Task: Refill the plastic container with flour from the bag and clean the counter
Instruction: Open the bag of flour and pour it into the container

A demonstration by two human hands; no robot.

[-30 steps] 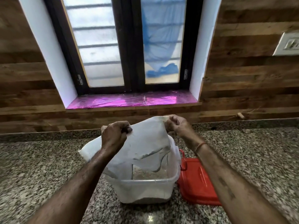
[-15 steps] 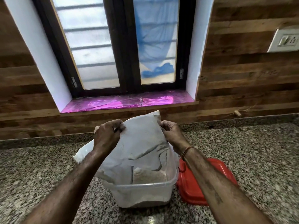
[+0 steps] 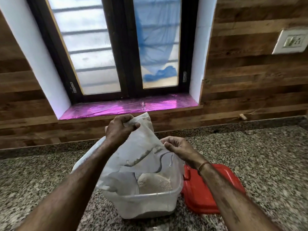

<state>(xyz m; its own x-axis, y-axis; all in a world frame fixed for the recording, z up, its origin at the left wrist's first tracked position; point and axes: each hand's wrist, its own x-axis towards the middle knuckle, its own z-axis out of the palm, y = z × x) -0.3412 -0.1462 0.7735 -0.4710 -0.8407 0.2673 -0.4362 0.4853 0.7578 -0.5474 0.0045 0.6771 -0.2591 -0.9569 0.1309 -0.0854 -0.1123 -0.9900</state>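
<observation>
Two forearms reach in from the near edge toward the plastic container (image 3: 146, 204), which stands upright on the granite counter (image 3: 266, 164). Inside it, a mound of flour (image 3: 155, 182) lies toward the right-hand wall. It is more exposed than half a second ago, when the bag covered most of the opening. The red lid (image 3: 203, 197) lies flat on the counter at the container's right side; whether the two touch cannot be confirmed. The bag (image 3: 140, 147) hangs mouth-down into the container, limp and creased, with only a thin dark streak of residue showing along one fold.

Hand positions have changed. One second ago both hands held the bag's upper corners at equal height. Now the left hand (image 3: 121, 129) is the higher one, fingers curled tight round the top corner. The right hand (image 3: 179, 147) has dropped to the bag's right edge, thumb and fingertips pinched together on the material there.

Assessment: the bag is being tipped and worked so that the remainder slides out, and the pour appears nearly complete. Steps outstanding are to withdraw the bag, fit the lid and wipe the counter. Spilled flour cannot be distinguished against the speckled stone. Beyond the counter, the magenta-lined window sill (image 3: 130, 106) carries nothing relevant to the task.
</observation>
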